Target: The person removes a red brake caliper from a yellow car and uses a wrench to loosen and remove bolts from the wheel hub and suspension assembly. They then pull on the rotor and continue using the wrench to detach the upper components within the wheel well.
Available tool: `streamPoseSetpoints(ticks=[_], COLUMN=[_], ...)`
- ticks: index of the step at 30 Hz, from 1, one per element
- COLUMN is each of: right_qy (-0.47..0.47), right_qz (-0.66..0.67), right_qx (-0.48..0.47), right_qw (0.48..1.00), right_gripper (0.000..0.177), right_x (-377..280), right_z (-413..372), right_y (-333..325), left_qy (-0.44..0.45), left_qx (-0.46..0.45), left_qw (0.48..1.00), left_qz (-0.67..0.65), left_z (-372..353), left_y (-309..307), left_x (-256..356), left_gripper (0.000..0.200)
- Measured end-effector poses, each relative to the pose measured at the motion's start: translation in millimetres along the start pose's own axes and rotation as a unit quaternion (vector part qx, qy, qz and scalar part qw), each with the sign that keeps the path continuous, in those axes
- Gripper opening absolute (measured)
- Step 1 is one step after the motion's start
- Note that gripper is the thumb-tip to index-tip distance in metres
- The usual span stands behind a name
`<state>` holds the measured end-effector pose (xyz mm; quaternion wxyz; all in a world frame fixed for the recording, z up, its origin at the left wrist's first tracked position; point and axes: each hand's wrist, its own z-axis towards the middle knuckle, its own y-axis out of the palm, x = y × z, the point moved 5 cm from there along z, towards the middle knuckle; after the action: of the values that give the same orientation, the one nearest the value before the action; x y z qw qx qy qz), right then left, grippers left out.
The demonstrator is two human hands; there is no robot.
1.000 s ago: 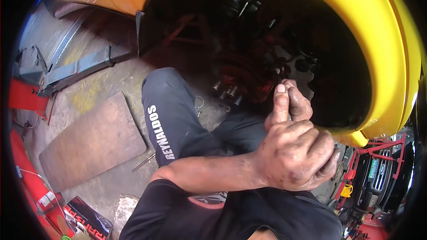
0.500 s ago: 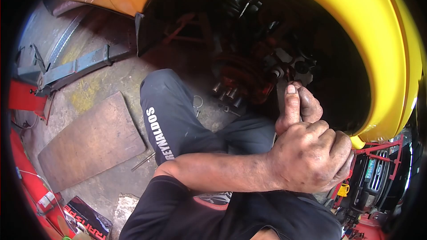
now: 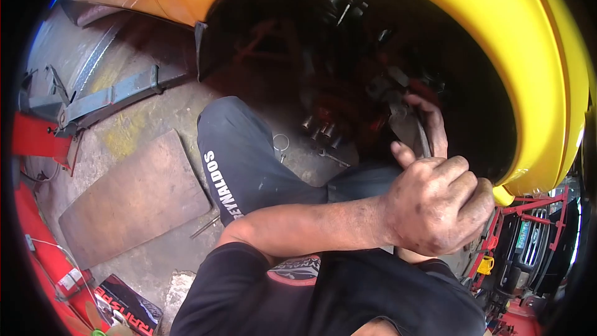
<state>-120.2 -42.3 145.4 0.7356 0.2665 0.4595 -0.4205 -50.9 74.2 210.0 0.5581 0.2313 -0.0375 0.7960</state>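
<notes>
My left hand (image 3: 435, 205) is closed in a fist around a slim metal tool (image 3: 425, 141), whose grey shaft sticks out toward the wheel well. Its grip end is hidden in the fist, so the kind of tool cannot be made out. Beyond the fist, my right hand (image 3: 434, 126) has thumb and fingers apart on either side of the shaft; the left hand hides its palm. In front of the fingers are dark suspension parts (image 3: 395, 90), partly lost in shadow. A reddish brake part (image 3: 333, 115) sits to their left.
A yellow fender (image 3: 497, 43) arches over the hands. On the floor lie a wrench (image 3: 334, 158), a metal ring (image 3: 281, 142) and several sockets (image 3: 320, 130). A flat brown board (image 3: 137, 199) and a blue-grey jack arm (image 3: 112, 96) are at left. Another vehicle (image 3: 528, 236) stands at right.
My right thumb and fingers have spread apart from a closed pinch, baring the tool's shaft. My left fist stays closed and has shifted only slightly. The view has moved a little.
</notes>
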Motion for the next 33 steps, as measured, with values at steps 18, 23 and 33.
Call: streamPoseSetpoints(ticks=[18,23,33], right_qy=[0.247,0.314,0.409], right_qz=[0.492,0.204,0.125], right_qx=[0.106,0.254,0.135], right_qw=[0.828,0.892,0.894], right_gripper=[0.014,0.009,0.013], right_x=[121.6,146.9,148.8], right_z=[-5.5,-47.5,-46.2], right_y=[-48.8,-30.2,-35.3], left_qy=[-0.655,-0.753,-0.720], left_qx=[-0.228,-0.146,-0.211], left_qw=[0.716,0.620,0.651], left_qz=[-0.088,-0.168,-0.120], left_z=[-136.8,-226.8,-261.1], left_y=[-75.4,-77.9,-72.8], left_x=[-52.2,-69.9,-96.0], left_gripper=[0.023,0.025,0.029])
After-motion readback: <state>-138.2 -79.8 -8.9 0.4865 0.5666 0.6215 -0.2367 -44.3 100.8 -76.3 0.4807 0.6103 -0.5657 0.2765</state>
